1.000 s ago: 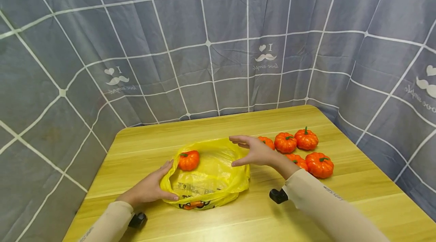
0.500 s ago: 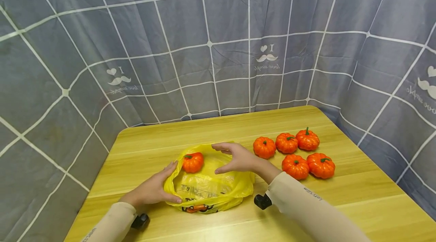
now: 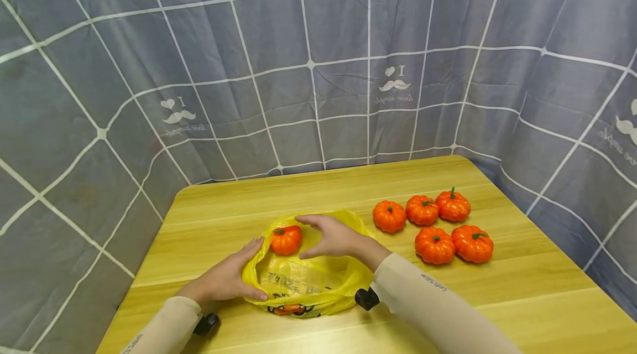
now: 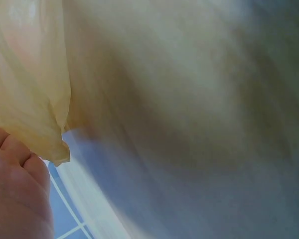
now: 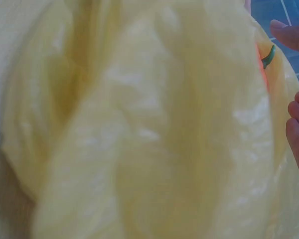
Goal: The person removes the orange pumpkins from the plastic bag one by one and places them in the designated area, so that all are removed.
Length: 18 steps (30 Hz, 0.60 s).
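Note:
A yellow plastic bag [image 3: 293,274] lies with its mouth spread wide on the wooden table. One small orange pumpkin [image 3: 286,240] with a green stem sits inside, at the bag's left side. My left hand [image 3: 224,276] holds the bag's left rim, thumb along the front edge and fingers toward the back. Over the bag's mouth, my right hand [image 3: 333,239] has its thumb and fingers parted, with nothing between them; its fingertips point at the pumpkin. In the right wrist view the bag hides most of that pumpkin [image 5: 264,69], leaving its stem and an edge.
Several more orange pumpkins [image 3: 390,217] stand in two rows on the table, right of the bag. The wooden table [image 3: 224,204] has rounded back corners. A grey checked curtain [image 3: 338,88] hangs around its back and sides.
My right hand has moved left across the bag's mouth, closer to the pumpkin inside. The left hand stays at the left rim. The head view has shifted slightly.

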Each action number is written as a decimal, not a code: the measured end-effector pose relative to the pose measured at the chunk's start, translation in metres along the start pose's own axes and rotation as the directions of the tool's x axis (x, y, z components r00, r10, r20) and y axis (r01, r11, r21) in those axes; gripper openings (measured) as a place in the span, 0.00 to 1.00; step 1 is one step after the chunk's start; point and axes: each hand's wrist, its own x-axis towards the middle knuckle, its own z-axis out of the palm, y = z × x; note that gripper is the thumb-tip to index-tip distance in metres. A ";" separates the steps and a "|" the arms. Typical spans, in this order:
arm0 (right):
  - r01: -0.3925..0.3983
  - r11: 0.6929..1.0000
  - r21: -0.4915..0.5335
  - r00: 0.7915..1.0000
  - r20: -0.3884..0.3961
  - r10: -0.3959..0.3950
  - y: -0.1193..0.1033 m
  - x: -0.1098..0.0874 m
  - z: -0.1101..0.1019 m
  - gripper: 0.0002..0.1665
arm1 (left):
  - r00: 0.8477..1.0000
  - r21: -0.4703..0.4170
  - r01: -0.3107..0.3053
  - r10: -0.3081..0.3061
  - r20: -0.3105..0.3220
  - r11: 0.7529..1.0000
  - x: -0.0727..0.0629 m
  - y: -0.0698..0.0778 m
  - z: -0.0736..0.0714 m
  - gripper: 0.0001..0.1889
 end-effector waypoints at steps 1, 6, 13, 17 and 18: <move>-0.002 1.000 -0.003 1.000 -0.004 0.002 0.000 0.001 0.001 0.51 | 1.000 0.002 -0.005 0.005 0.001 1.000 0.000 0.000 0.000 0.67; -0.015 1.000 -0.016 1.000 -0.012 0.014 0.002 0.005 0.007 0.50 | 1.000 0.006 -0.012 0.012 0.007 1.000 -0.001 0.001 0.000 0.67; -0.059 0.997 -0.043 0.997 -0.049 0.057 0.007 0.014 0.018 0.50 | 1.000 0.012 -0.015 0.015 0.018 1.000 -0.002 0.002 -0.001 0.67; -0.043 0.998 -0.054 0.996 -0.084 0.038 0.009 0.019 0.028 0.51 | 0.999 0.018 -0.022 0.022 0.028 1.000 -0.002 0.001 0.001 0.67; -0.038 0.997 -0.063 0.995 -0.092 0.033 0.009 0.020 0.030 0.52 | 0.999 0.019 -0.025 0.024 0.030 1.000 -0.002 0.001 0.001 0.67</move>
